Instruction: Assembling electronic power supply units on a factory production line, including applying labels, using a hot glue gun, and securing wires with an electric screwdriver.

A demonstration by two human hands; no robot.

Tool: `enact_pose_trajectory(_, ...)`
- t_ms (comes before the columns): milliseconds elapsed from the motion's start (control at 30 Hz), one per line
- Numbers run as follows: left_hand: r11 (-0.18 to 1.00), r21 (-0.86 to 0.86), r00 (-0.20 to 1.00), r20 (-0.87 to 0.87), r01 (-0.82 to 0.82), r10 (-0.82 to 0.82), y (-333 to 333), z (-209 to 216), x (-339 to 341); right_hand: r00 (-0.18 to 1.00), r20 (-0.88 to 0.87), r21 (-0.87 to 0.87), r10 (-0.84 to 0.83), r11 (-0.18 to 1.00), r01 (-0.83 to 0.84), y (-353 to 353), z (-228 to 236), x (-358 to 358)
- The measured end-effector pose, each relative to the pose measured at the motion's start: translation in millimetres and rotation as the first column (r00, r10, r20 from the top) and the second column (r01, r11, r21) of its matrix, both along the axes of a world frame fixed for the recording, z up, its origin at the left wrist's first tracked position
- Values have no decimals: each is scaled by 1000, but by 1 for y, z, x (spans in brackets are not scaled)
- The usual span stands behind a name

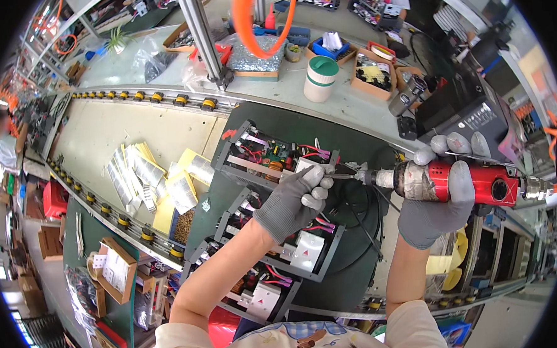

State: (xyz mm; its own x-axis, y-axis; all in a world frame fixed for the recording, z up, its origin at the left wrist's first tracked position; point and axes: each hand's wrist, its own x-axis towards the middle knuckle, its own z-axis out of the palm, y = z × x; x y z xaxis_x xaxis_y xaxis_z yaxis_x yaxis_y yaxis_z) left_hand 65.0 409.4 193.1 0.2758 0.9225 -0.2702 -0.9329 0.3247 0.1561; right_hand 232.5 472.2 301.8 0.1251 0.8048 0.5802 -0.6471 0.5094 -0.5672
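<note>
My right hand [433, 217], in a grey glove with pale fingertips, is wrapped round a red air screwdriver [442, 181] held level, its bit pointing left. At the tip of the thin bit [345, 176], the gloved fingers of my left hand [290, 202] are pinched together; whether a small screw is between them is hidden. Beneath and beyond my left hand lies an open metal-framed electronics unit [265, 165] with red and purple wires. Two similar units, a middle one [311, 251] and a nearer one [263, 299], lie closer to me.
The units rest on a dark green mat [335, 294]. Printed yellow-and-white sheets [146, 171] lie left, beside a roller rail [107, 209]. Behind stand a white cup with green lid [321, 78] and small-parts boxes [372, 74]. An orange hose [240, 18] hangs above. Black cables [373, 232] curl at right.
</note>
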Motion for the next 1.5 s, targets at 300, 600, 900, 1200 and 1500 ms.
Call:
enact_pose_trajectory(300, 969, 107, 941, -284, 224, -186, -47, 9, -19, 998, 29, 45, -48, 998, 46, -72, 21, -2)
enact_pose_trajectory(600, 953, 17, 917, -276, 303, -287, -53, 15, -5, 981, 47, 66, -188, 981, 185, -100, 20, 6)
enact_pose_trajectory(900, 944, -127, 925, -195, 304, -325, -45, 19, 20, 922, 38, -7, -385, 923, 385, -102, 14, 22)
enact_pose_trajectory(1200, 942, -108, 924, -191, 316, -332, -49, 22, 20, 928, 13, -24, -373, 928, 373, -107, 9, 26)
enact_pose_trajectory(1500, 935, -148, 926, -157, 322, -344, -49, 18, 18, 934, -9, -33, -358, 933, 357, -108, 8, 24)
